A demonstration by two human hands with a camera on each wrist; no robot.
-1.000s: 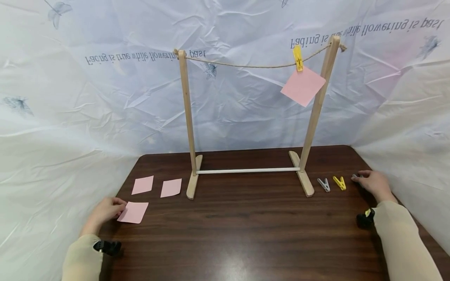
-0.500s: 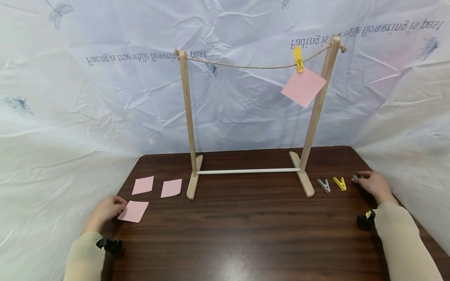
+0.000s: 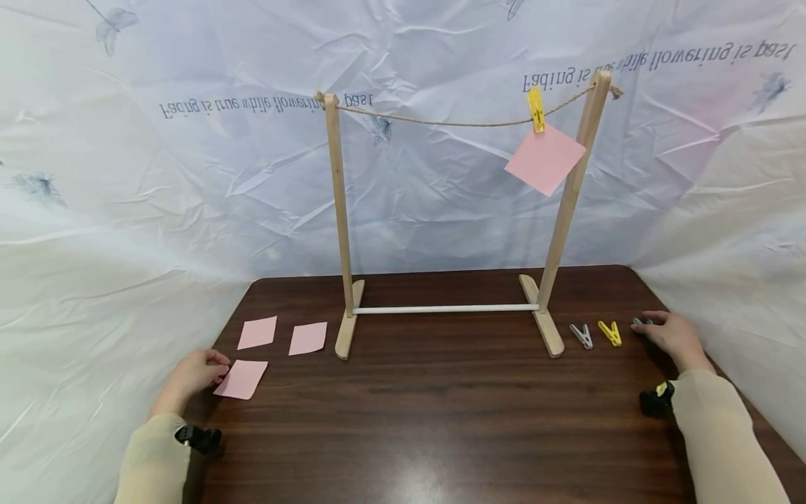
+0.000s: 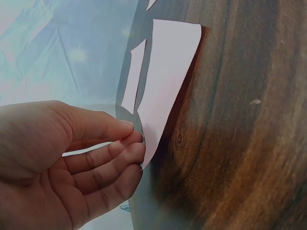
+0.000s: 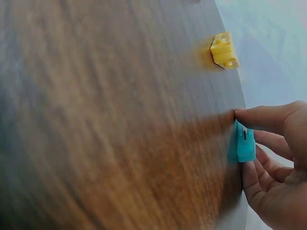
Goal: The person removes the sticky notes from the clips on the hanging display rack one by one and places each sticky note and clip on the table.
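Note:
At the left of the table, my left hand (image 3: 198, 371) has its loosely bent fingertips against the near edge of a pink paper square (image 3: 242, 379). In the left wrist view the thumb (image 4: 108, 127) lies just off the paper (image 4: 168, 72), whose near corner bends up slightly by the fingers. At the right, my right hand (image 3: 672, 336) pinches a teal clothespin (image 5: 246, 143) between thumb and fingers at the tabletop. Beside it lie a yellow clothespin (image 3: 609, 333) and a grey clothespin (image 3: 582, 336).
A wooden stand (image 3: 340, 210) carries a sagging twine line (image 3: 441, 124). A yellow clothespin (image 3: 536, 110) holds another pink square (image 3: 545, 161) on it. Two more pink squares (image 3: 257, 332) (image 3: 308, 338) lie left of the stand. A printed cloth (image 3: 441, 210) hangs behind the table (image 3: 441, 392).
The left hand and the pink square at its fingertips have shifted very slightly to the right. The right hand stays at the teal clothespin. The head view has tilted a little.

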